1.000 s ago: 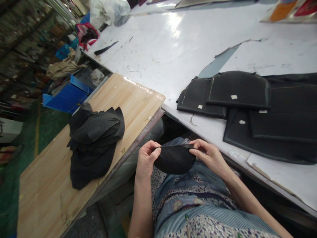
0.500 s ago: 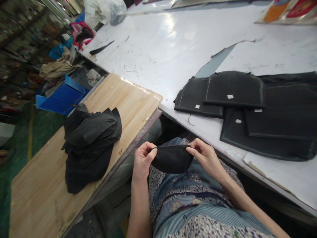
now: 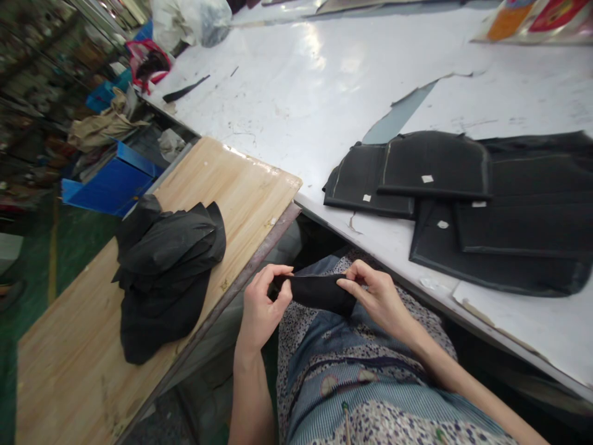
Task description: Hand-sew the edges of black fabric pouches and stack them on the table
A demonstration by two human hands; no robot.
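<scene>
A small piece of black fabric (image 3: 322, 293) is stretched between my two hands above my lap. My left hand (image 3: 265, 304) pinches its left end between thumb and fingers. At the opposite end, my right hand (image 3: 374, 295) grips the top edge, with thumb and index finger pressed together. The fabric's upper edge runs nearly straight from hand to hand, and its lower part hangs down over the patterned apron (image 3: 352, 364). Part of the left end is hidden behind my left fingers.
Crumpled black fabric (image 3: 169, 272) lies on a slanting wooden board (image 3: 250, 179) to the left. Several flat black fabric pieces (image 3: 435, 164) with small white stickers overlap on the white table (image 3: 287, 93). A blue box (image 3: 113, 182) stands beyond the board.
My left hand has shifted slightly left and its fingers have moved on the fabric's end. The fabric has tilted and folded, showing a narrower face. The right hand keeps its pinch.
</scene>
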